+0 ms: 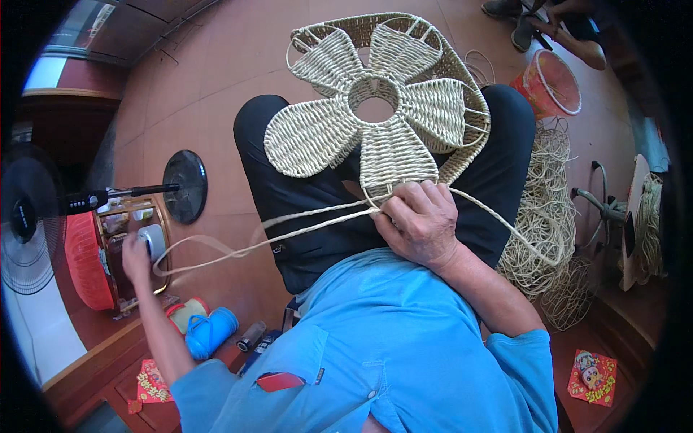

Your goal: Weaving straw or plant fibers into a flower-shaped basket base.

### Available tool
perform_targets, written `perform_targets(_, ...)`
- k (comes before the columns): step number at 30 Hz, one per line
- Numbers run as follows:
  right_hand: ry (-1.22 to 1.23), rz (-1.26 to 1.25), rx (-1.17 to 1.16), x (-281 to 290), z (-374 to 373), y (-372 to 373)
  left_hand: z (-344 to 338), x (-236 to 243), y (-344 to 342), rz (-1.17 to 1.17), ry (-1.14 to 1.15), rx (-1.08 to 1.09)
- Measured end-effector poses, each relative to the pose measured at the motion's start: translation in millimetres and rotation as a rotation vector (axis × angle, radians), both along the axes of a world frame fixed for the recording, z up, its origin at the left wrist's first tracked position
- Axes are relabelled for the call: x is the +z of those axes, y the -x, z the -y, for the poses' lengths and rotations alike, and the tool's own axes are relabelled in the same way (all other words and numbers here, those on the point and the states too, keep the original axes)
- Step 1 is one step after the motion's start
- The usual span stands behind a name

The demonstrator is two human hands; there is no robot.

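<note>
A flower-shaped woven straw piece (310,137) lies across my knees, with a round hole in its middle and a curved woven band behind its far petals. My right hand (419,222) is closed at the tip of the nearest petal, pinching its edge and the pale straw cord (310,224) there. Far out to the left, my left hand (137,258) is closed and slightly blurred, drawing out a long loop of that cord. Another length of cord curves from the petal tip over my right thigh. Wire frame ends show on some petals.
A heap of loose cord (538,216) lies at my right, near a red bucket (552,86) and a metal-legged stand (610,206). Left are a standing fan (29,216), its black round base (185,187) and a blue bottle (211,332). Another person's arm (577,47) shows far right.
</note>
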State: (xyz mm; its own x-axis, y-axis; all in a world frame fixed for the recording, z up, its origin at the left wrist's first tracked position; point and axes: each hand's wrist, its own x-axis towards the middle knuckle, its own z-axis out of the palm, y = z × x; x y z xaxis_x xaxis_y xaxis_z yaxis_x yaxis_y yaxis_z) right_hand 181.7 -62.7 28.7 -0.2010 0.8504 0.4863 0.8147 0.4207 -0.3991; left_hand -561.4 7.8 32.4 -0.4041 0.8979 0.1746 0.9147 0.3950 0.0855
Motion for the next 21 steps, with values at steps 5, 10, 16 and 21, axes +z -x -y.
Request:
perform_targets(5,-0.008,-0.031,0.01,-1,2,-3,17,76,-451,0.916,0.258,-0.524)
perform_targets(10,0.011,-0.029,-0.006,1,-1,-1,25,28,-512,0.885,0.377,-0.797)
perform_targets(16,0.021,-0.124,-0.064,-3,1,-2,-9,28,-334,0.685,0.211,-0.419)
perform_targets(21,0.064,-0.175,-0.066,-1,4,-5,-16,70,-71,0.106,-0.032,0.187)
